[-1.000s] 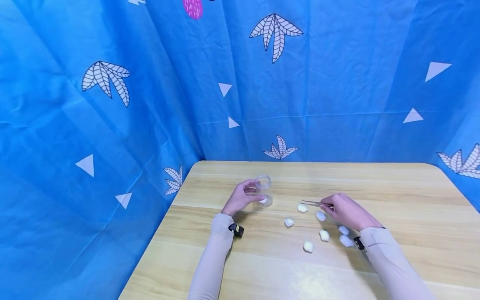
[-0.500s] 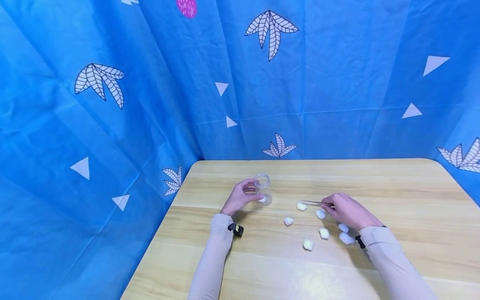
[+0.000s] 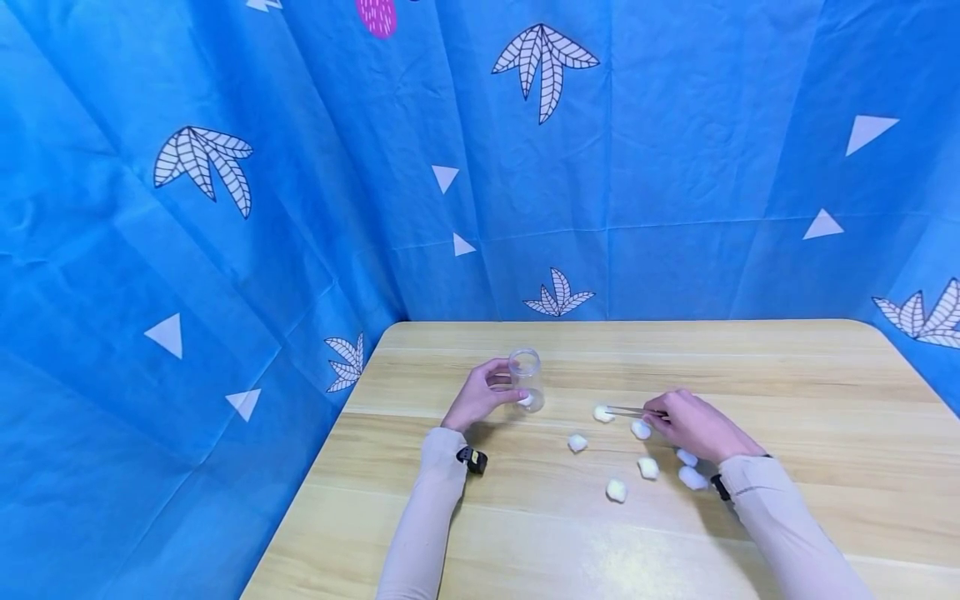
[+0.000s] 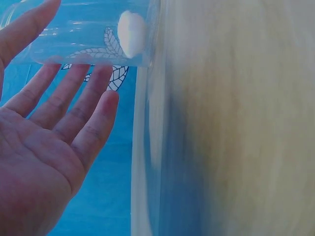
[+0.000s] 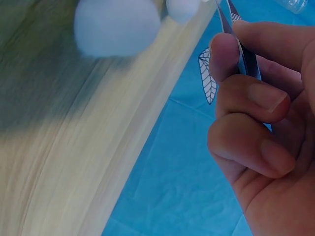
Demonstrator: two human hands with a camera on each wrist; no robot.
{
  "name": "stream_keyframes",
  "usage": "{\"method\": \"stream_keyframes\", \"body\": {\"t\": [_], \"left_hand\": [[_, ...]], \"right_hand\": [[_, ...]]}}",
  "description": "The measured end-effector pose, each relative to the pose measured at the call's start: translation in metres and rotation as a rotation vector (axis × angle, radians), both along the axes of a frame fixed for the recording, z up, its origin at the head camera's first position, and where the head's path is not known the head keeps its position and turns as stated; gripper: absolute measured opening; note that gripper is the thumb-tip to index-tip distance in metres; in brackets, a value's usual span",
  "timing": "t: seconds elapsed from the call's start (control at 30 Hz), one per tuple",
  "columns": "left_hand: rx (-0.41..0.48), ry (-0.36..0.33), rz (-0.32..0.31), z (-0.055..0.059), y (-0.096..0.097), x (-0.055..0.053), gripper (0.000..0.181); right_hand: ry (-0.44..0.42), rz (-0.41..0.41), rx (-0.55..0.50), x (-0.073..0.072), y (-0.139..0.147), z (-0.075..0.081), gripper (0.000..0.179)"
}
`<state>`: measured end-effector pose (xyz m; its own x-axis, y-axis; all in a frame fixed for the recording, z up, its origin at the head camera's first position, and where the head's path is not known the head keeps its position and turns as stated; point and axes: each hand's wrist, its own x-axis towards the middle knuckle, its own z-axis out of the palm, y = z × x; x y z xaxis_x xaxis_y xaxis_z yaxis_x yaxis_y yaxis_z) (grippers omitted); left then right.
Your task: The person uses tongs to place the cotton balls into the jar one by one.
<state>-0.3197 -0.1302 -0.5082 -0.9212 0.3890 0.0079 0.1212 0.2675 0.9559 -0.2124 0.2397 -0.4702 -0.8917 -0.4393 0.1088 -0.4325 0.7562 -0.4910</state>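
My left hand (image 3: 480,398) holds a clear plastic jar (image 3: 526,375) upright on the table, thumb on one side and fingertips on the other. Inside the jar, at its bottom, lies a white cotton ball (image 4: 132,34). My right hand (image 3: 688,423) pinches a pair of metal tweezers (image 3: 628,411) between thumb and fingers; the right wrist view shows their two arms (image 5: 250,61). The tweezer tips point left and are at a cotton ball (image 3: 602,414); whether they squeeze it is too small to tell. Another cotton ball (image 3: 641,429) lies just below the tweezers.
Several more cotton balls lie loose on the wooden table (image 3: 525,533), among them one nearer the jar (image 3: 577,443), one in front (image 3: 616,491) and one by the right wrist (image 3: 692,478). A blue patterned curtain (image 3: 675,167) hangs behind and at the left.
The tweezer tips, spread over the cotton ball a second ago, now look closer together at its right side. The left hand and jar have stayed in place. The head view shifted slightly.
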Motion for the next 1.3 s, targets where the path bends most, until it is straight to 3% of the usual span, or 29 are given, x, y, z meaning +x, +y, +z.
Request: {"method": "stream_keyframes", "body": {"t": [1.3], "left_hand": [[0.001,-0.007,0.002,0.0013,-0.0002,0.0009,0.058]], "right_hand": [[-0.052,-0.029,0.029,-0.0004,-0.0005,-0.0055,0.014]]}}
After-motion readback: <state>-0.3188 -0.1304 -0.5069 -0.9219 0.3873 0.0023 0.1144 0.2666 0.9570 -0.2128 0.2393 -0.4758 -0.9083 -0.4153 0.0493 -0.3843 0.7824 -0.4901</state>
